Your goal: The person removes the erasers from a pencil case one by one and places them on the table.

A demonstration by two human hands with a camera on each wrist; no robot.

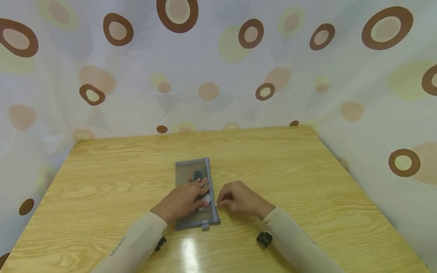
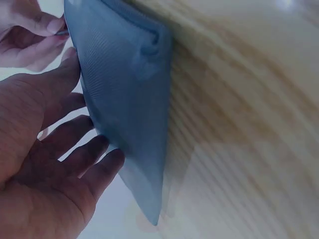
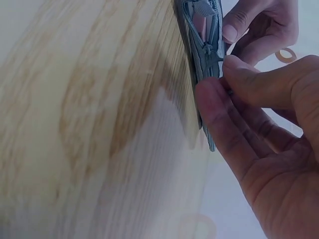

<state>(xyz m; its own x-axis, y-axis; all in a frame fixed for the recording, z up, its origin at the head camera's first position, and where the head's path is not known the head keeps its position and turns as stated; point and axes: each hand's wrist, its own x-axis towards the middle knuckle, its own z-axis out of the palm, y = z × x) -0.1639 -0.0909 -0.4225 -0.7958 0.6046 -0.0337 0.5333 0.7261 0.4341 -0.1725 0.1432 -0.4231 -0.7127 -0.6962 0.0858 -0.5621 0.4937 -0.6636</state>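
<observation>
A grey-blue zippered mesh pouch [image 1: 191, 168] lies flat on the wooden table, with a dark item [image 1: 198, 175] and a white item showing through the mesh. My left hand [image 1: 181, 199] rests on the pouch, fingers spread and fairly straight. Along its right edge, my right hand [image 1: 243, 199] pinches the zipper pull between thumb and forefinger. In the right wrist view, the zipper slider [image 3: 208, 49] sits just by those fingertips. The zipper teeth part on the side near the small fabric tab [image 3: 203, 7], and something pinkish shows in the gap. The left wrist view shows the pouch's outer side [image 2: 124, 84].
The wood-grain table [image 1: 290, 163] extends around the pouch on all sides. A white sheet [image 1: 136, 76] with brown and beige circles hangs behind the table and along its sides. Dark devices [image 1: 264, 239] are strapped at both wrists over light sleeves.
</observation>
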